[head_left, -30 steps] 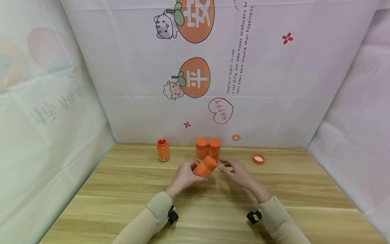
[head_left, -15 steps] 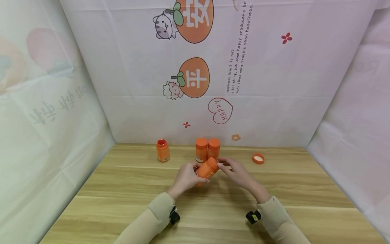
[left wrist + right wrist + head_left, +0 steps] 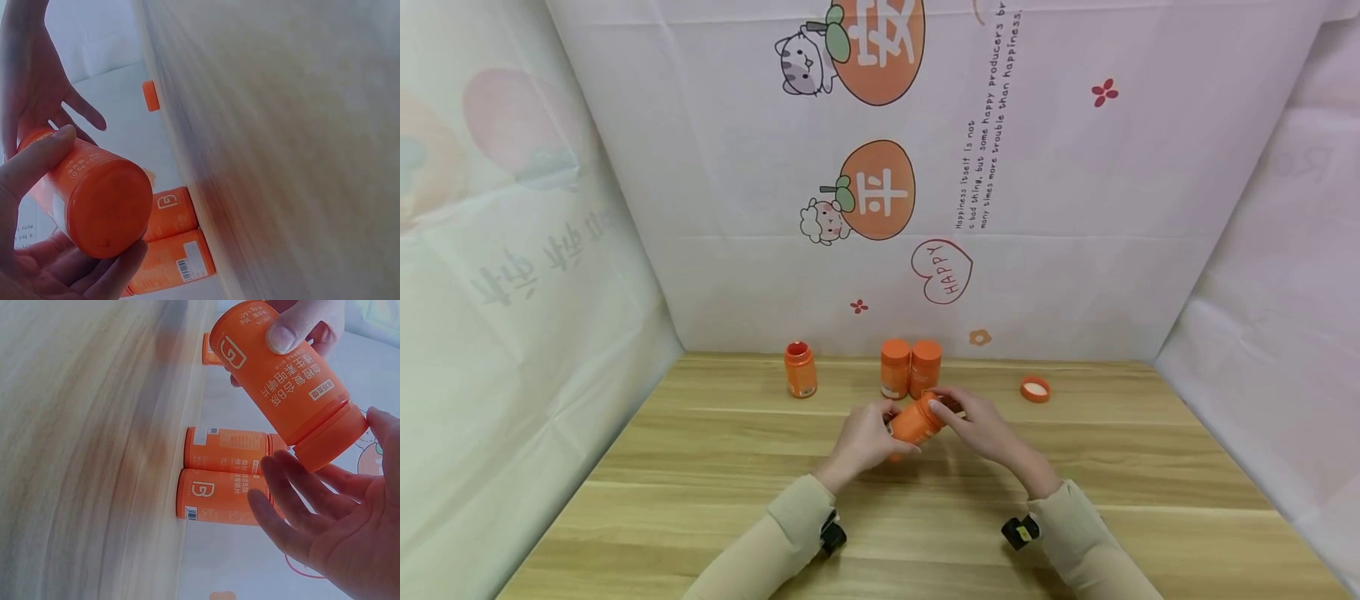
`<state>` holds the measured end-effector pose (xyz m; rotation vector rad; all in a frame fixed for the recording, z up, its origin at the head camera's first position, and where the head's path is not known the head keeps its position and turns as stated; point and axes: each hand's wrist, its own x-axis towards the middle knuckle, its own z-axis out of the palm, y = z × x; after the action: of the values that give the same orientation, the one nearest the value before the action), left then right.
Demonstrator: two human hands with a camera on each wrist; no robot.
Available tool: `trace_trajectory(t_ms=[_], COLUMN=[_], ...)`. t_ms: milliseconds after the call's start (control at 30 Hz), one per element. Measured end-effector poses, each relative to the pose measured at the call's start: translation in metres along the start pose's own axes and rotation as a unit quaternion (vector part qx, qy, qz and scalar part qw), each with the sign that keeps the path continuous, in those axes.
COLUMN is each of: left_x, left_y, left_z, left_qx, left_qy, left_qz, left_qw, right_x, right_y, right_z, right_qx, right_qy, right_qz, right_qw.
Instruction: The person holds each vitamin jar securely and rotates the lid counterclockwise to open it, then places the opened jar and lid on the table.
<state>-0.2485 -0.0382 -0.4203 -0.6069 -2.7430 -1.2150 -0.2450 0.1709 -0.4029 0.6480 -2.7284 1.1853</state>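
An orange pill bottle (image 3: 914, 424) is held tilted above the table, its cap end up and to the right. My left hand (image 3: 861, 437) grips its body, thumb along the near side; the bottle's base (image 3: 111, 209) faces the left wrist camera. My right hand (image 3: 983, 427) has thumb and fingertips around the orange cap (image 3: 332, 439), which sits on the bottle's neck. Just behind stand two capped orange bottles, a left bottle (image 3: 894, 373) and a right bottle (image 3: 926, 367), side by side.
An uncapped orange bottle (image 3: 801, 375) stands upright at the back left. Toward the back right a loose orange cap (image 3: 1035, 389) lies with its pale inside up. White printed sheeting (image 3: 737, 250) walls the back and both sides of the wooden table (image 3: 925, 533).
My left hand has shifted the bottle slightly right and down. My right hand, at first apart from the cap, has closed its thumb and fingers around it.
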Motion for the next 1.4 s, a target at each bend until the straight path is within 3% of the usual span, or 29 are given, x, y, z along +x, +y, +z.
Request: trace_trajectory(t_ms=[833,1400], left_x=[-0.0027,-0.0038], left_y=[0.0040,0.0071], left_z=[0.0000,-0.0019], left_qx=[0.031,0.021], left_qy=[0.004,0.002], left_qz=[0.026,0.024], left_qw=[0.9992,0.9995], right_x=[0.0003,-0.0023], right_y=[0.0008,0.0034], right_z=[-0.0019,-0.0068], right_qx=[0.009,0.021], right_qy=[-0.013,-0.018], right_qz=[0.000,-0.007], right_qw=[1.000,1.000])
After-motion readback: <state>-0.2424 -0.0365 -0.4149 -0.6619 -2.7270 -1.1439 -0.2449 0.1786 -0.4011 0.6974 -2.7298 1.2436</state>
